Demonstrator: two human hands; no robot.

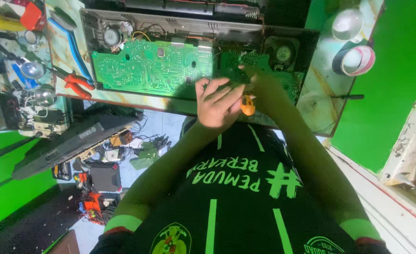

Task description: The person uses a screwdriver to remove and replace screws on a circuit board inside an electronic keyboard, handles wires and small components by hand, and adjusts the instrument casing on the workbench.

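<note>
A green circuit board (pixel 151 68) lies inside an opened black device case (pixel 170 21) on the bench. My left hand (pixel 217 101) rests at the board's near edge with its fingers spread, holding nothing. My right hand (pixel 262 82) is in shadow over the darker right part of the board, fingers reaching onto it. An orange-handled tool (pixel 248 105) sticks out just below that hand, touching my left fingertips; my right hand appears closed on it. Its tip is hidden.
Red-handled pliers (pixel 78 84) lie left of the board. A round speaker (pixel 283 54) sits in the case at the right, with tape rolls (pixel 356 59) beyond it. A black keyboard (pixel 71 141) and loose electronic parts (pixel 100 178) lie lower left.
</note>
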